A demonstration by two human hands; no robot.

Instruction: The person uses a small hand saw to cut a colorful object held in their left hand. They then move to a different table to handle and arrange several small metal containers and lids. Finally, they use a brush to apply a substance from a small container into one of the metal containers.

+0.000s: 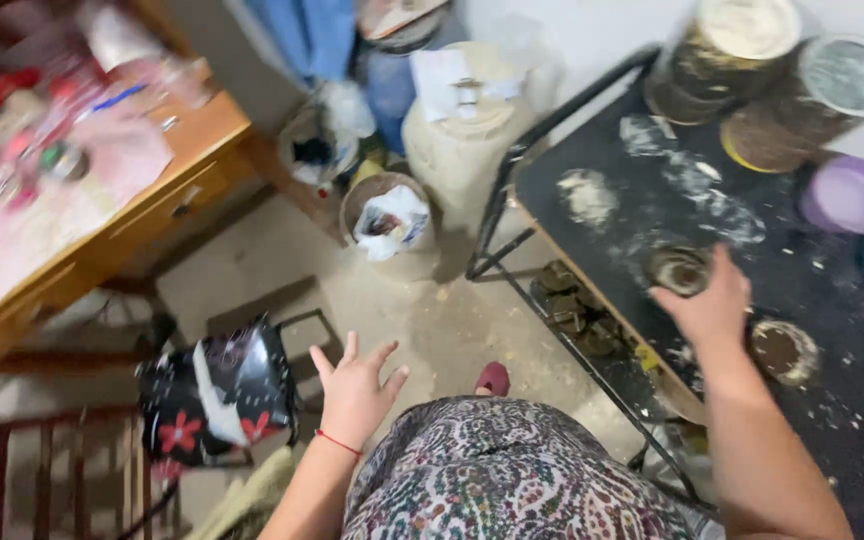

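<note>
blurred desk clutter (42, 150), purple lid (852, 195) cut off

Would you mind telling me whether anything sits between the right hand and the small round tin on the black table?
Nothing visible does. The right hand already reaches the small round tin, its fingers at the tin's rim. A second round tin lies to the side on the black table, out of the way. The left hand hangs open over the floor.

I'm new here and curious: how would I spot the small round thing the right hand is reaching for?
Find the black table dusted with white powder. Near its front edge, the right hand touches a small dark round tin. A similar tin sits nearer, untouched.
</note>
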